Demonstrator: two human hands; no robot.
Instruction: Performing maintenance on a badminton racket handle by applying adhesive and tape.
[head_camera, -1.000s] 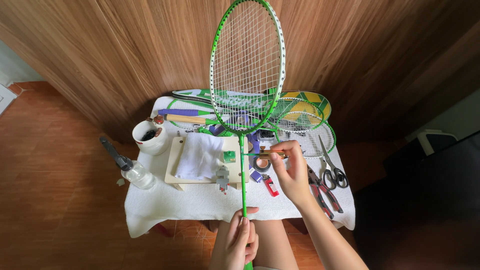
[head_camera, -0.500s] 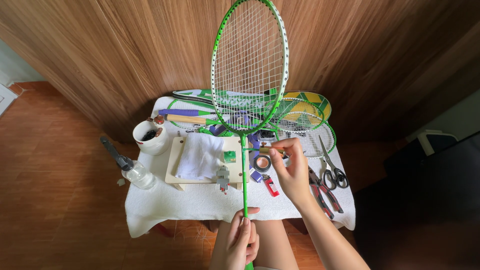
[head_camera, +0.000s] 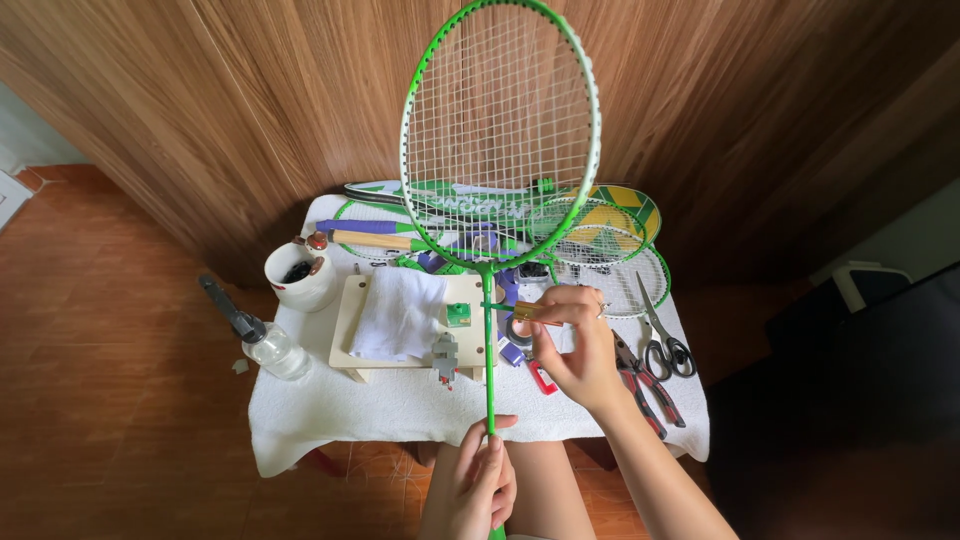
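On racket (head_camera: 490, 180) shaft, both hands (head_camera: 478, 485).

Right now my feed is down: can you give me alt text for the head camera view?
A left hand holds a green badminton racket upright by its shaft, while the right hand pinches a small brass-coloured piece against the shaft. Behind them, a white-clothed table carries more rackets, scissors, pliers, a white cup and a wooden block.
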